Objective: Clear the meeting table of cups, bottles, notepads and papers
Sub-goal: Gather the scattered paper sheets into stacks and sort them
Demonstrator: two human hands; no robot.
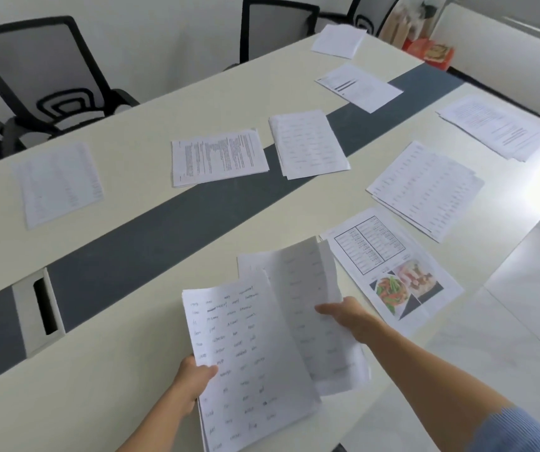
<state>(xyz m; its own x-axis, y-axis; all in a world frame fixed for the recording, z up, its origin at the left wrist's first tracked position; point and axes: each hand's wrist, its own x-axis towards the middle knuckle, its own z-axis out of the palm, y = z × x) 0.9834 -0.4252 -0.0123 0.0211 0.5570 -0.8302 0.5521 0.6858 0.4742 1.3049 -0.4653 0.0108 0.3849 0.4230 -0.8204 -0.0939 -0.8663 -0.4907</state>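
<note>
Left hand (pixel 193 380) fingers pinch gathered stack (pixel 249 363), collecting | right hand (pixel 347 316) fingers grip lifted sheets (pixel 314 308), adding them | more papers (pixel 425 187) on table (pixel 115 370)

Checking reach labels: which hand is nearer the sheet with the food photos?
Right. The right hand, gripping lifted papers, is just left of the food-photo sheet. The left hand holds a stack farther left.
</note>
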